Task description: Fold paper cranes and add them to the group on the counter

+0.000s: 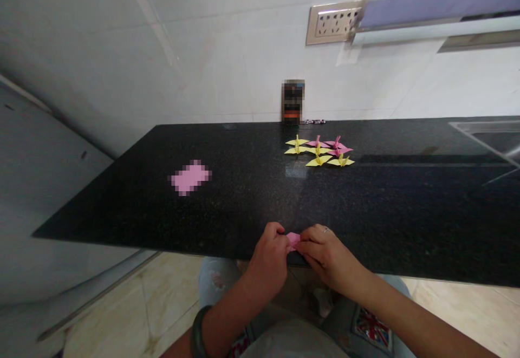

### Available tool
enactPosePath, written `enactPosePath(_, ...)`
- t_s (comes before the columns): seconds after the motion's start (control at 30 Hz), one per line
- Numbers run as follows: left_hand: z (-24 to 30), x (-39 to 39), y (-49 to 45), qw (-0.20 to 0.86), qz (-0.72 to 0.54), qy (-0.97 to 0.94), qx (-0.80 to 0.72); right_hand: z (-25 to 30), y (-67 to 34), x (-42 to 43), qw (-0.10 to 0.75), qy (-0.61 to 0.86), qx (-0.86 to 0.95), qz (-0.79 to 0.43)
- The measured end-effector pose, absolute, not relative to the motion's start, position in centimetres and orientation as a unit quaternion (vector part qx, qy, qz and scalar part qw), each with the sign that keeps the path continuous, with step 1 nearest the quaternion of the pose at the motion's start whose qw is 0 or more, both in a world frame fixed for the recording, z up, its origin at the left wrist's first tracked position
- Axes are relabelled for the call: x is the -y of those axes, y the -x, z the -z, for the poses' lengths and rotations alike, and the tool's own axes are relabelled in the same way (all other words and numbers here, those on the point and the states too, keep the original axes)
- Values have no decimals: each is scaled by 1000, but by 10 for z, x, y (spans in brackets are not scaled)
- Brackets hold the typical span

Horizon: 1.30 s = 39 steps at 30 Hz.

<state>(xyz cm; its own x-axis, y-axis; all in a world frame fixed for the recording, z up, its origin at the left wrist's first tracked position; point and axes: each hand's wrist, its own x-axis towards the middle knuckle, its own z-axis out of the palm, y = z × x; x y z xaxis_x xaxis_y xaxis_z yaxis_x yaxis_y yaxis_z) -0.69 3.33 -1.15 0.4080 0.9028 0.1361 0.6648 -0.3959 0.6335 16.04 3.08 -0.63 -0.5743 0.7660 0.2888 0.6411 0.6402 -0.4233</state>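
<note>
A small folded piece of pink paper (293, 240) is pinched between my two hands at the front edge of the dark countertop (244, 184). My left hand (274, 249) grips its left side with bent fingers. On its right side, my right hand (325, 249) has thumb and fingers closed; a ring shows on one finger. The paper's exact folds are mostly covered by my fingers. Further back stand several folded paper cranes, yellow ones (319, 160) and pink ones (336, 144), grouped close together.
Flat pink paper (190, 177), blurred out, lies on the left of the counter. Against the wall stands a pixelated dark object (293, 102), with a small beaded-looking item (314, 122) beside it. A sink edge (483, 141) is at the right. A socket panel (333, 22) sits on the wall.
</note>
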Motion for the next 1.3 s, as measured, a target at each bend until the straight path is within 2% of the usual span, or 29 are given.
enactPosePath(0.37, 8, -32, 8, 282, -248, -799, -469, 2, -163, -30, 219, 387, 879, -171)
enactPosePath(0.9, 12, -28, 9, 267, -245, -810, -461, 1, -164, -31, 203, 380, 883, -187)
enactPosePath(1.13, 18, -21, 12, 234, -281, -801, -474, -1, -165, -32, 214, 359, 888, -190)
enactPosePath(1.3, 29, -11, 16, 160, -286, -843, -427, -3, -165, -33, 207, 361, 888, -196)
